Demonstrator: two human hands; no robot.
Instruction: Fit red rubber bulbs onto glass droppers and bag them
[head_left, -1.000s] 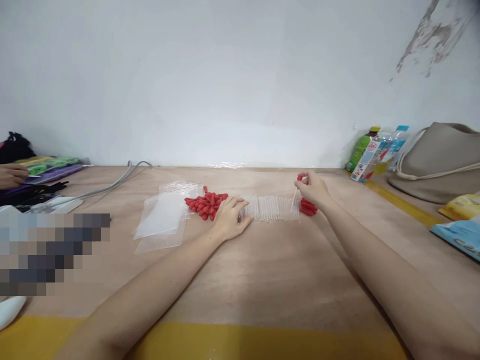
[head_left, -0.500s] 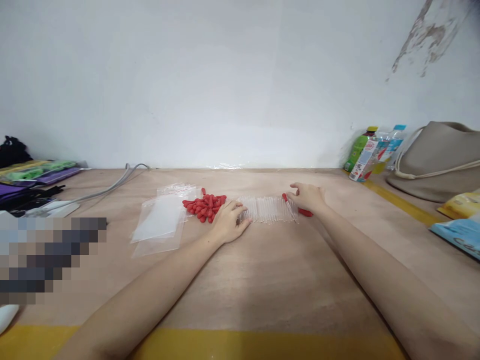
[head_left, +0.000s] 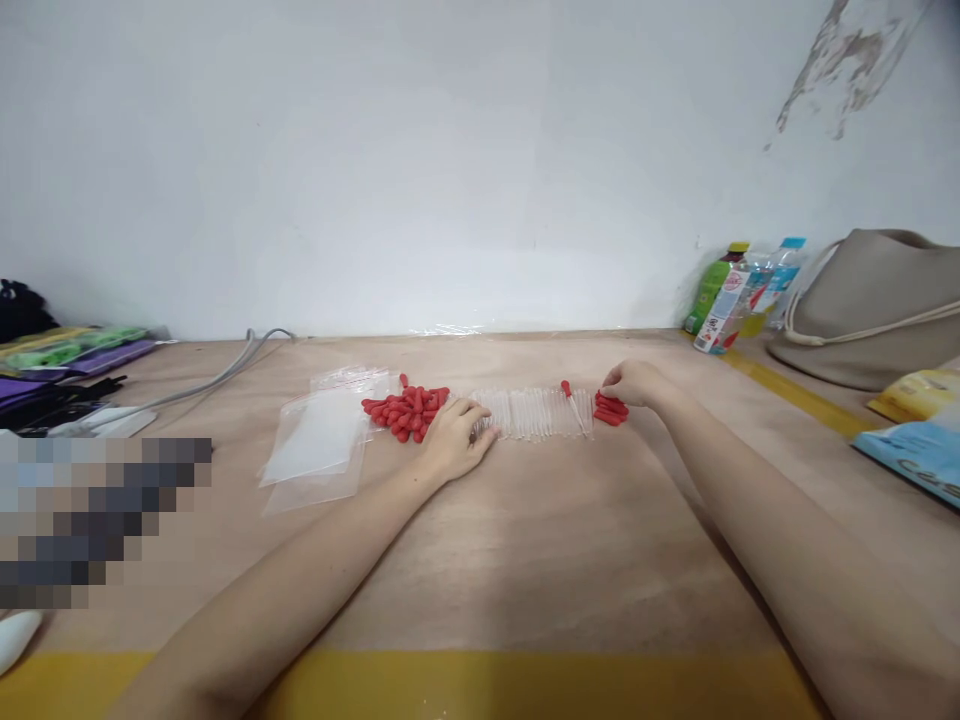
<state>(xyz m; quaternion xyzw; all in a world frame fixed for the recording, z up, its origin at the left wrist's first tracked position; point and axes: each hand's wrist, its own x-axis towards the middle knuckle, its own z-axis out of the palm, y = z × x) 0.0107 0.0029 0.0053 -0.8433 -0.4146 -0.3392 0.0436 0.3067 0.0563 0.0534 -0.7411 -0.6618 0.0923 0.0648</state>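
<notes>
A row of thin clear tubes [head_left: 529,415], which look like glass dropper pipettes, lies side by side on the table. Over the row's left end rests my left hand [head_left: 454,438], fingers stretched and thumb apart, beside a pile of red rubber bulbs [head_left: 405,412]. One dropper with a red bulb [head_left: 566,388] on its end lies across the row near the right. Just past the row is a small stack of red rubber bulbs [head_left: 611,410]. My right hand [head_left: 634,384] pinches a bulb at the top of that stack, its fingertips partly hiding it.
Clear zip bags [head_left: 315,440] lie left of the pile. A grey cable [head_left: 217,375] runs along the left. Drink bottles [head_left: 739,295], a beige bag [head_left: 870,300] and blue and yellow packets [head_left: 911,460] stand or lie at right. Yellow tape [head_left: 450,685] marks the front.
My right hand has shifted slightly right and closed its fingers at the small stack of bulbs, which now shows more fully. My left hand has stayed nearly in place.
</notes>
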